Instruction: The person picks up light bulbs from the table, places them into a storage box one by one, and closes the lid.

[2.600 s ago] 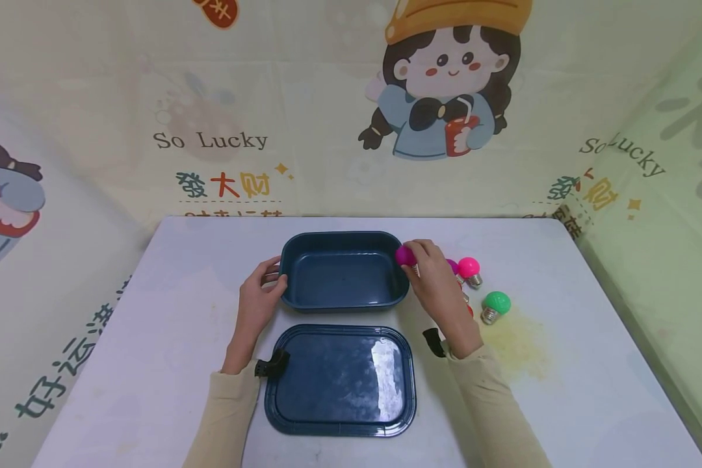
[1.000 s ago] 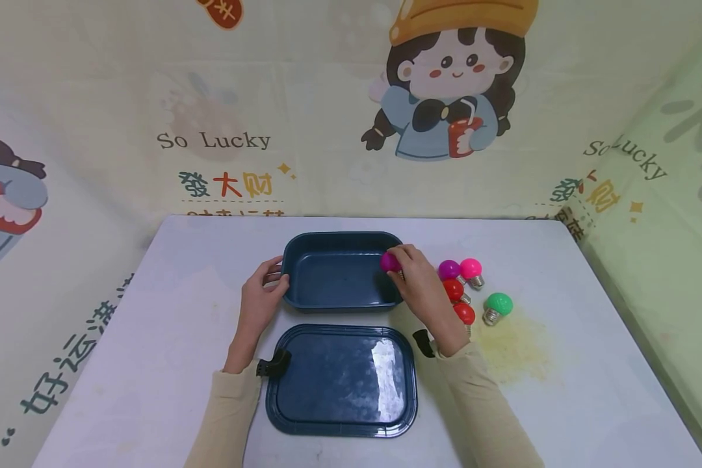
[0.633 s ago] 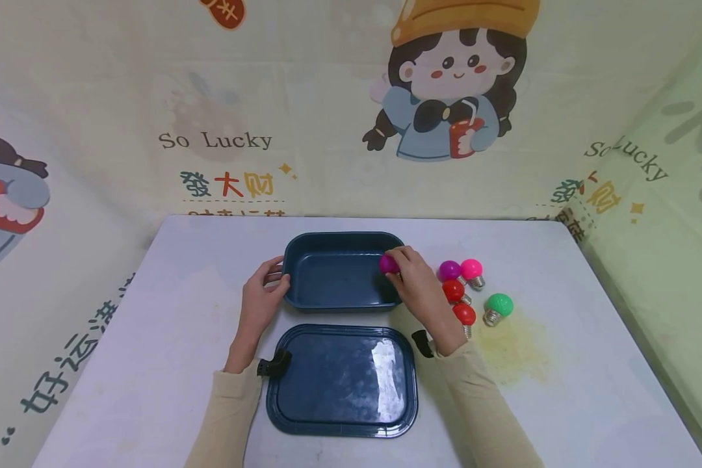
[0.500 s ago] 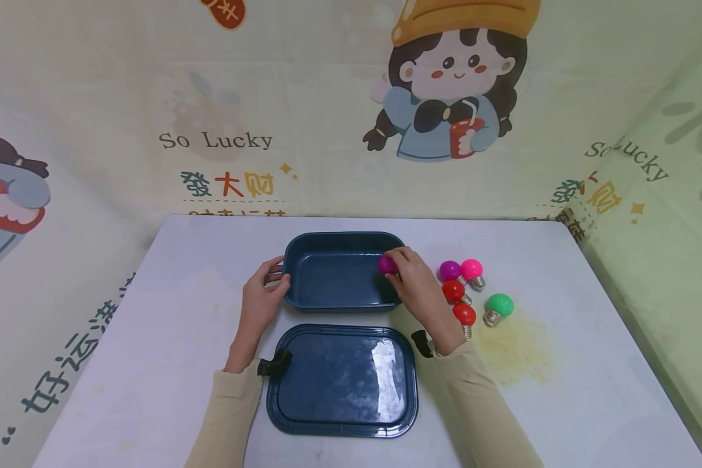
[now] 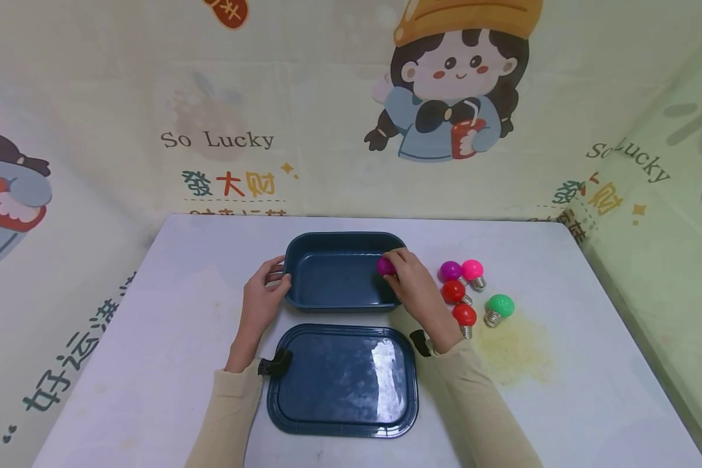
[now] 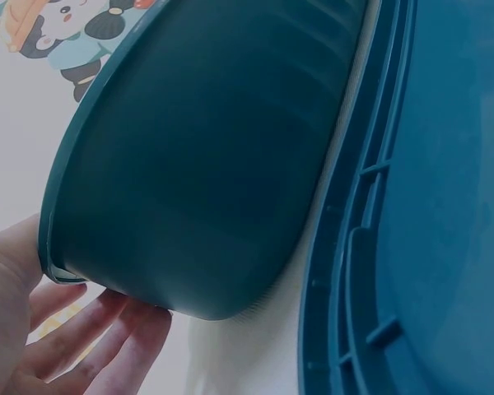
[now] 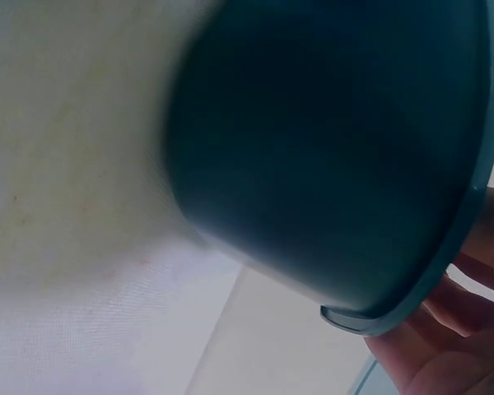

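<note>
My left hand (image 5: 262,296) holds the left end of a deep dark-blue container (image 5: 333,278), thumb at the rim. In the left wrist view its fingers lie along the outside of the container's wall (image 6: 189,181). Between the fingertips of my right hand (image 5: 416,290) is a purple light bulb (image 5: 385,265), above the container's right end. The right wrist view has that hand (image 7: 453,346) beyond the rim, the bulb hidden there. A flat dark-blue lid (image 5: 333,383) lies in front of the container.
Right of the container lie another purple bulb (image 5: 450,270), a pink bulb (image 5: 472,269), two red bulbs (image 5: 453,291) and a green bulb (image 5: 499,304). They rest on a white table (image 5: 567,351) with a yellowish stain. A printed cloth (image 5: 322,117) hangs behind.
My right hand has carried the purple bulb leftward from the right rim to over the container's inside, uncovering the red bulbs, then nearly stopped. The left hand keeps its place on the container.
</note>
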The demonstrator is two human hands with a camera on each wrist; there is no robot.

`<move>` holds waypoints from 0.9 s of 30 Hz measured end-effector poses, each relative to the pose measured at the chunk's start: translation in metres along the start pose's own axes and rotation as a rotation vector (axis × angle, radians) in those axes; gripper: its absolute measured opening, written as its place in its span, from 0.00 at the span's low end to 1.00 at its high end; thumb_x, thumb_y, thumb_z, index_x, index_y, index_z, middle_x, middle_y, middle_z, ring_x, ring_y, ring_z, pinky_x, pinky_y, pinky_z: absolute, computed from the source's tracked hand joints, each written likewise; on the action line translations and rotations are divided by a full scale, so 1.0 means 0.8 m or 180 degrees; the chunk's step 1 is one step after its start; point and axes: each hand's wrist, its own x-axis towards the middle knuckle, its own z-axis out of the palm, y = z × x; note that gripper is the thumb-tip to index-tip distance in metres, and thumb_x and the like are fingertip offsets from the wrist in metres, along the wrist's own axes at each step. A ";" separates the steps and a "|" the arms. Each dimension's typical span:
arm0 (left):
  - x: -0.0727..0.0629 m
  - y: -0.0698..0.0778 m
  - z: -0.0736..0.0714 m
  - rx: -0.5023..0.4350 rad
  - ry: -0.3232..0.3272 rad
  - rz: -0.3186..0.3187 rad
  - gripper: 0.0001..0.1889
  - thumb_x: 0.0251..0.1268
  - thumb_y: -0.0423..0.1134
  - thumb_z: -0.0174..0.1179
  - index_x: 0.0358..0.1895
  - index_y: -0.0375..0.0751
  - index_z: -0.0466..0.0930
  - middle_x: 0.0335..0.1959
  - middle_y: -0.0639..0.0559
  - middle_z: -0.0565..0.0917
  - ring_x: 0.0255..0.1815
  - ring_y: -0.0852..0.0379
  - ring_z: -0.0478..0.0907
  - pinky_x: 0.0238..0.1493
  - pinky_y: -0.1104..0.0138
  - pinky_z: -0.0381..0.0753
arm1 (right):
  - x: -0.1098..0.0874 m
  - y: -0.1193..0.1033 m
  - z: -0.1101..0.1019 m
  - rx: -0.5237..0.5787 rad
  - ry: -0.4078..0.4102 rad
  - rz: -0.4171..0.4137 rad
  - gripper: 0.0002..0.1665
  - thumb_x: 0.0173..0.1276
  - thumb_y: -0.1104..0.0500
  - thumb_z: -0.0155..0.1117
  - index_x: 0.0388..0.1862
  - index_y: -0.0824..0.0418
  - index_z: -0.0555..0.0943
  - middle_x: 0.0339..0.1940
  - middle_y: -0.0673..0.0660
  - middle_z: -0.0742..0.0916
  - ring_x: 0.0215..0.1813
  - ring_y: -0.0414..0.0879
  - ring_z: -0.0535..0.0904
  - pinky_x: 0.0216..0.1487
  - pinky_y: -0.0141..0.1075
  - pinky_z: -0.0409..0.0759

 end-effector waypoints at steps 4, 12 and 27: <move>0.001 -0.002 0.001 0.0026 0.0019 0.0017 0.23 0.69 0.35 0.59 0.66 0.40 0.74 0.56 0.38 0.81 0.55 0.44 0.81 0.56 0.52 0.82 | 0.002 0.001 0.003 -0.0009 -0.0024 -0.0028 0.32 0.55 0.65 0.77 0.59 0.65 0.78 0.56 0.63 0.81 0.58 0.56 0.78 0.53 0.45 0.85; -0.001 -0.002 0.003 0.0062 0.0091 0.0082 0.22 0.68 0.35 0.59 0.65 0.39 0.75 0.54 0.38 0.82 0.53 0.44 0.82 0.54 0.53 0.83 | 0.005 0.002 0.006 -0.0041 -0.0059 -0.0085 0.31 0.56 0.65 0.77 0.59 0.65 0.79 0.55 0.62 0.82 0.57 0.56 0.80 0.55 0.45 0.84; 0.001 -0.001 0.001 0.0008 0.0016 0.0022 0.22 0.69 0.36 0.60 0.65 0.41 0.75 0.55 0.38 0.81 0.54 0.45 0.81 0.56 0.53 0.82 | 0.008 0.001 0.010 -0.0157 -0.0108 -0.0078 0.30 0.56 0.64 0.77 0.59 0.65 0.80 0.55 0.62 0.83 0.56 0.56 0.81 0.55 0.45 0.84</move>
